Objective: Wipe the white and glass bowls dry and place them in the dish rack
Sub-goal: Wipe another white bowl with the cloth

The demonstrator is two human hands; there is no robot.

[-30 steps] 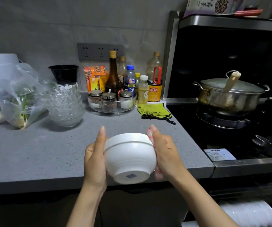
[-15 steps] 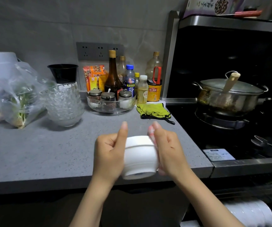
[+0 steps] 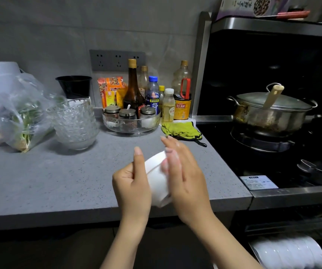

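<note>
While two hands hold it, one white bowl [image 3: 157,183] tilts above the counter's [image 3: 49,181] front edge.
The grip of the left hand [image 3: 132,183] curls round its wall, thumb up; that of the right hand [image 3: 187,177] is spread, fingers straight, pressed flat on the opposite side. One stack of glass bowls [image 3: 75,123] stands on the counter, well apart. Labels on the bottles [image 3: 157,94] are too small to read.

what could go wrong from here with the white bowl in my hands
1. The white bowl is tipped on its side, gripped by the left hand with the right hand pressed flat against it; if wet, it might slip and hit the counter edge or fall.
2. The glass bowls stand stacked high and may topple if bumped.
</note>
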